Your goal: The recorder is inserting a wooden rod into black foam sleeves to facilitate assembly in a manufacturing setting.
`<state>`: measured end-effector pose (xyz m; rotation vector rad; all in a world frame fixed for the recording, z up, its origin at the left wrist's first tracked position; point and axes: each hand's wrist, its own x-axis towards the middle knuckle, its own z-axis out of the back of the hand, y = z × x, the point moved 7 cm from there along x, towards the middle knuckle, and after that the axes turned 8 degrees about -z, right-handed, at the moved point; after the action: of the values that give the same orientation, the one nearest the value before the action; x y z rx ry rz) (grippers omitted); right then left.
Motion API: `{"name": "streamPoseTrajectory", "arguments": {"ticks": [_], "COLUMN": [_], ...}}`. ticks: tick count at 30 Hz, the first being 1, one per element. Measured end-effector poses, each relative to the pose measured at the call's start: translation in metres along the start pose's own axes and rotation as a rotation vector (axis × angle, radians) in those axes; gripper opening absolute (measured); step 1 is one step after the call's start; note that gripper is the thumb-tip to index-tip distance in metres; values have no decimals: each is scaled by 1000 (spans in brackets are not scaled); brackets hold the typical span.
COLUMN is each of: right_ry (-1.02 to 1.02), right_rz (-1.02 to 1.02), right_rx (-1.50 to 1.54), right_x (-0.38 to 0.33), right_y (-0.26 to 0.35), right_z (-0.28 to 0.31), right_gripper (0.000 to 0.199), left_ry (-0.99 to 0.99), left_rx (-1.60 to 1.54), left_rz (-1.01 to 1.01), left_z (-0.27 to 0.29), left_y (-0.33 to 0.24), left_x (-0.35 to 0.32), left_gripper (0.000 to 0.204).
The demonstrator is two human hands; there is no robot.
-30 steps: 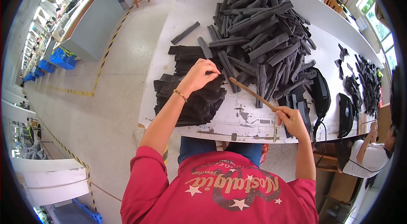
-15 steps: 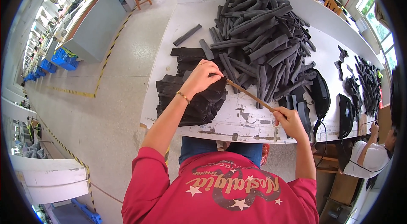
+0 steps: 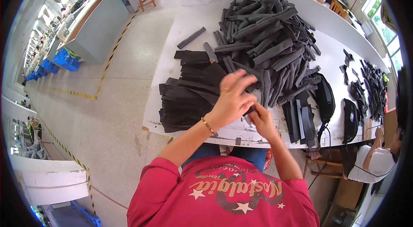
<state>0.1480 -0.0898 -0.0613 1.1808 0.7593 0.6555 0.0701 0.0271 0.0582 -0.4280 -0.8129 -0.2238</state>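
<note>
My right hand (image 3: 262,120) is closed in a pinch near the table's front edge, on the near end of a dark fabric tube (image 3: 248,110). My left hand (image 3: 233,98) lies against it, partly blurred. Its thumb and a finger press at the fabric while the other fingers stretch up and apart. The thin wooden stick is mostly hidden. A small tan tip (image 3: 212,60) shows beyond a black strip, possibly the stick's end. Left of my hands lies a layered stack of flat black fabric strips (image 3: 185,104). Behind them rises a large heap of dark grey fabric tubes (image 3: 269,33).
One loose tube (image 3: 191,37) lies left of the heap on the white table (image 3: 193,16). To the right are flat dark strips (image 3: 300,119), black pouches (image 3: 325,98) and a smaller heap (image 3: 376,89). A co-worker in white (image 3: 372,162) sits at the right. A raised panel borders the table's back.
My left hand has moved right and down from the strip stack. My right hand has moved left, so both hands now meet. The wooden stick, plainly visible before, is mostly covered.
</note>
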Motion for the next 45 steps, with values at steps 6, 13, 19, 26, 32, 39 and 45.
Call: {"name": "streamPoseTrajectory", "arguments": {"ticks": [6,13,19,26,32,39,45], "right_ry": [58,-272,-163,-6,63,286,212], "right_rz": [-37,121,-26,-191,-396,-293,-362], "right_rx": [59,-117,-144,-144,-36,-131,20], "right_x": [-13,-25,-41,-84,-135,-135,-138], "right_y": [-12,-14,-23,-43,-47,-33,-21], "right_z": [-53,-80,-80,-68,-40,-13,16], "right_gripper": [26,23,17,17,21,20,24], "left_ry": [-835,-1110,-1096,-1003,-988,-1197,-1097], "left_rx": [-1626,-1694,-1530,-1255,-1348,-1119,-1125], "left_rz": [1101,1081,1170,1154,1047,1111,989], "left_z": [-34,-60,-54,-36,-9,16,27], "left_y": [74,77,74,99,120,132,129], "left_x": [-88,-119,-118,-118,-92,-107,-89], "left_gripper": [36,22,20,18,20,40,40]}}
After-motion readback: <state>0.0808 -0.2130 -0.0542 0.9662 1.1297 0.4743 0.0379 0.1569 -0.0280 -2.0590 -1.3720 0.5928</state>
